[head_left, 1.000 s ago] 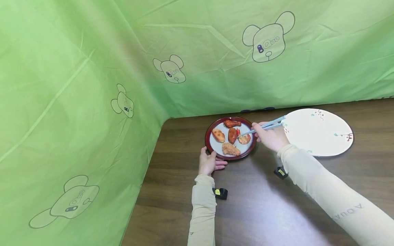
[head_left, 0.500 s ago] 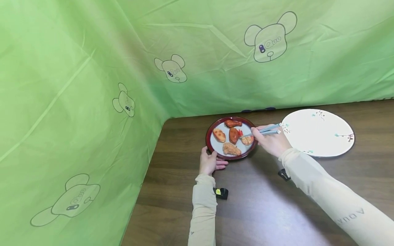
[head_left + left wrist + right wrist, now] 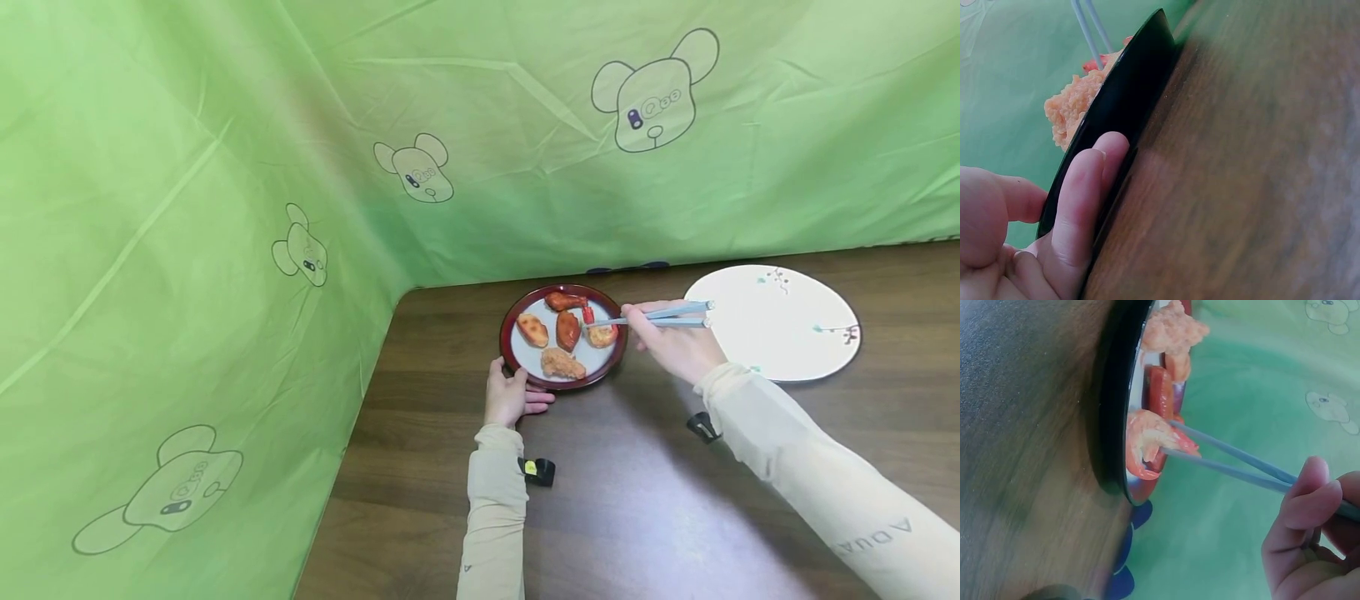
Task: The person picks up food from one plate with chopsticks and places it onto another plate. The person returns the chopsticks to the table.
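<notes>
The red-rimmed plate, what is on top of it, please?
A drumstick, fried chicken, two other foods, and a shrimp with chopsticks against it. Beneath them, the plate is hidden.

Ahead of you and on your left hangs a creased green cloth (image 3: 517,225), printed with outlined animal heads (image 3: 660,96); it borders your brown wood-grain table (image 3: 600,517).

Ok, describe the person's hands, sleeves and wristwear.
The left hand and right hand are gloveless. The left sleeve and right sleeve are cream and wrinkled, the right with grey lettering reading roughly AQUA. Beside the wrists sit a left black fitting, with a yellow patch, and a right black fitting.
</notes>
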A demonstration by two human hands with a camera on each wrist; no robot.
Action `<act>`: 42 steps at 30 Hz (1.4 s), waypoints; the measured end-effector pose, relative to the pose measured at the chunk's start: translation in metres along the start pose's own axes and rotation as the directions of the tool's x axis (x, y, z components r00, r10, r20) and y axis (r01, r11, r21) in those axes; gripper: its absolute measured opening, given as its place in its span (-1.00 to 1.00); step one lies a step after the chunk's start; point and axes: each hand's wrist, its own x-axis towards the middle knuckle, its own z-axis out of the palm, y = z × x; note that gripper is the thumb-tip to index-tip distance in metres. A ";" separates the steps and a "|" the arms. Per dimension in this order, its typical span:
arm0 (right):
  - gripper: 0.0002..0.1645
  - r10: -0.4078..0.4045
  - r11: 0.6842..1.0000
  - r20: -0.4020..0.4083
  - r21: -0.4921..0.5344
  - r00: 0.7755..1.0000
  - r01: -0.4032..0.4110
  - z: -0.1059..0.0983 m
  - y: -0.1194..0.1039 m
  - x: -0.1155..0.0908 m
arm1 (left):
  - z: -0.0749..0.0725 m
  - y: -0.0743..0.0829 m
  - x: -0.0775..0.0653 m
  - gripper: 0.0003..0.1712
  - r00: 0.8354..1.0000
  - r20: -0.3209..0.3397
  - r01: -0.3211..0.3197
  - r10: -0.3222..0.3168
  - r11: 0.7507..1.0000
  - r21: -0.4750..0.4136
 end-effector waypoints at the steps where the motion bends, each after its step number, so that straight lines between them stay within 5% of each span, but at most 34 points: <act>1: -0.44 -0.005 1.000 -0.002 0.001 1.000 0.005 -0.001 0.000 0.000 | 0.000 0.000 0.000 -0.32 1.000 -0.002 0.002 -0.002 1.000 0.003; 15: -0.48 -0.095 0.994 -0.067 -0.065 0.993 0.090 -0.006 0.004 -0.006 | 0.001 0.001 -0.001 -0.33 1.000 0.000 0.005 -0.005 1.000 0.005; 23: -0.57 -0.133 0.991 -0.151 0.006 0.979 0.135 -0.012 0.008 -0.012 | 0.001 0.000 -0.001 -0.33 1.000 -0.005 0.002 -0.002 1.000 0.011; 35: -0.65 0.058 0.995 -0.230 0.089 0.972 -0.039 -0.069 0.026 -0.024 | 0.001 0.001 -0.003 -0.33 1.000 -0.018 -0.009 0.009 1.000 0.016; 42: -0.81 0.201 0.961 -0.300 0.247 0.933 -0.127 -0.118 0.062 -0.037 | 0.002 0.000 -0.004 -0.36 1.000 -0.008 -0.026 0.026 1.000 -0.001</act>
